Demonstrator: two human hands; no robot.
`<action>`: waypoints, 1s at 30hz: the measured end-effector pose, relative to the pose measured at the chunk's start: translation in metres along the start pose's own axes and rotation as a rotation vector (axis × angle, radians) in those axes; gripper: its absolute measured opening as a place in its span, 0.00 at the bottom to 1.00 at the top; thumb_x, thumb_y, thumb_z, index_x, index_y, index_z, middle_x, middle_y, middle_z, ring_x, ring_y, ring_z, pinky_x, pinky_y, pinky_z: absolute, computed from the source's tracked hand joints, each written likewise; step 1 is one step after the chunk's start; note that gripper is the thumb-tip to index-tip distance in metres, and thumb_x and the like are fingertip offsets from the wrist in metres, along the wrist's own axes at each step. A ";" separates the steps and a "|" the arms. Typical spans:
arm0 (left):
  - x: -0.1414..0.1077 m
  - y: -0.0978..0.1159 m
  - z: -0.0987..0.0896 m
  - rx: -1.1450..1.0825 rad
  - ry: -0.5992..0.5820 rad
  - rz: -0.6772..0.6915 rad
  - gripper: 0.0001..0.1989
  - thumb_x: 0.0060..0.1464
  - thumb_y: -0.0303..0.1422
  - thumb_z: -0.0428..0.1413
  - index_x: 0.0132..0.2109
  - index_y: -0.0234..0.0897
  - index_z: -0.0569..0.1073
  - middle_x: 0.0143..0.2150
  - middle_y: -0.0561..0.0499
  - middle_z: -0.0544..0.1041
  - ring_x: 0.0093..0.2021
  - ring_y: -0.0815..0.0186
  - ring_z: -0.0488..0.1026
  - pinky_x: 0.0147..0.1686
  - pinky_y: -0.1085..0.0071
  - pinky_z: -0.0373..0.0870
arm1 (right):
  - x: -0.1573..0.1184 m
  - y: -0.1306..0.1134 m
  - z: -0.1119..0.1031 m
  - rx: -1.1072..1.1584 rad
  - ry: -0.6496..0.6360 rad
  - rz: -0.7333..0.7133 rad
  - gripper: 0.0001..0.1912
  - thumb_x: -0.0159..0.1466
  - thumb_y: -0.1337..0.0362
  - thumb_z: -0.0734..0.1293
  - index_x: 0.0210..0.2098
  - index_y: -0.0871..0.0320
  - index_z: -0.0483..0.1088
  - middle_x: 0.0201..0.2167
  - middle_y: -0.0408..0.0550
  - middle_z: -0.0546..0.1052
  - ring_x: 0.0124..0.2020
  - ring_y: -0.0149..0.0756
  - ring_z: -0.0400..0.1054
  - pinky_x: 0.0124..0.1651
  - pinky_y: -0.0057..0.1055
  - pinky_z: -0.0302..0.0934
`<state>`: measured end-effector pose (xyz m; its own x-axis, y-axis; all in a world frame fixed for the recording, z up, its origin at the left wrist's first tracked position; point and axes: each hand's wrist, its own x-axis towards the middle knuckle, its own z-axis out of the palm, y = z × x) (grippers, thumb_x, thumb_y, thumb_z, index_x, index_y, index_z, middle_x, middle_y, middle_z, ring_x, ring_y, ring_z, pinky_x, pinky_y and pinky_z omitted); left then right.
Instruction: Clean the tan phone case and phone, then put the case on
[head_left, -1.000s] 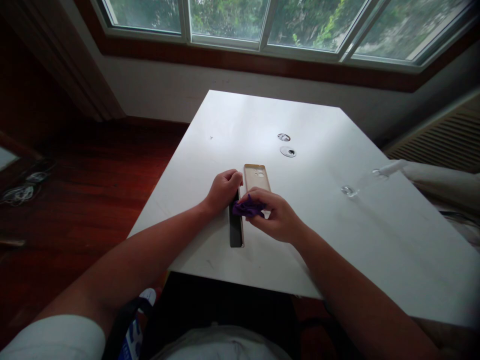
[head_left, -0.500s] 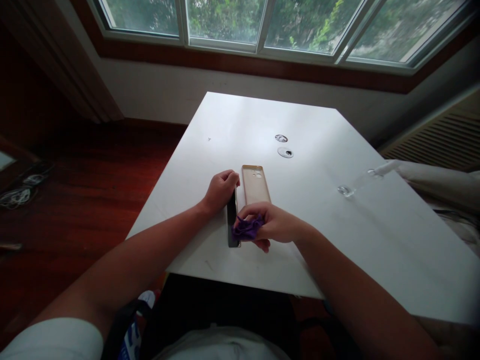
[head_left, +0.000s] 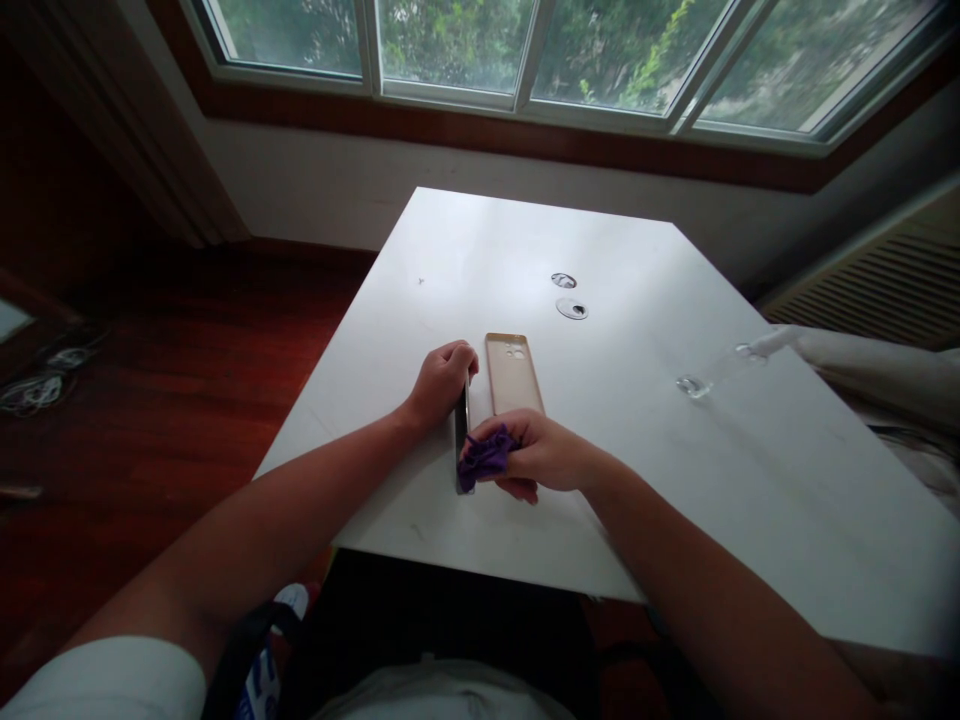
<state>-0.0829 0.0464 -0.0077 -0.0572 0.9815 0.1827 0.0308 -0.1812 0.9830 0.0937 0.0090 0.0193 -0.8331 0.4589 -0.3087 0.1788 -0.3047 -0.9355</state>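
My left hand (head_left: 445, 378) is closed around the far end of a dark smartphone (head_left: 460, 420), which it holds on edge above the white table (head_left: 600, 430). A bunched purple cloth (head_left: 486, 456) is pinched in my right hand (head_left: 536, 450) and presses against the phone's near end. That end is partly hidden by the cloth and fingers. Just right of the phone lies a beige phone case (head_left: 514, 375) with camera cut-outs at its far end. My right hand covers the case's near end from view.
Two round cable holes (head_left: 572, 309) are set in the tabletop beyond the case. A clear cylindrical object (head_left: 694, 386) lies at the right beside pale fabric (head_left: 862, 355). Windows (head_left: 450, 50) stand behind the table, and coiled cables (head_left: 34, 390) lie on the floor at left.
The phone has turned more edge-on, showing less of its dark face. My right hand and the purple cloth have shifted slightly left along its near end. The case stays in place.
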 end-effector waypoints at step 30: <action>-0.002 0.000 0.000 -0.017 -0.037 0.042 0.14 0.57 0.33 0.46 0.24 0.38 0.64 0.22 0.54 0.63 0.26 0.67 0.61 0.29 0.68 0.58 | -0.002 -0.003 0.013 -0.383 0.357 -0.294 0.14 0.62 0.56 0.74 0.31 0.60 0.73 0.23 0.40 0.70 0.23 0.27 0.61 0.25 0.25 0.54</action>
<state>-0.0828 0.0442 -0.0078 -0.0194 0.9746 0.2231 0.0150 -0.2229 0.9747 0.0879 -0.0021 0.0255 -0.6605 0.7508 -0.0038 0.1987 0.1699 -0.9652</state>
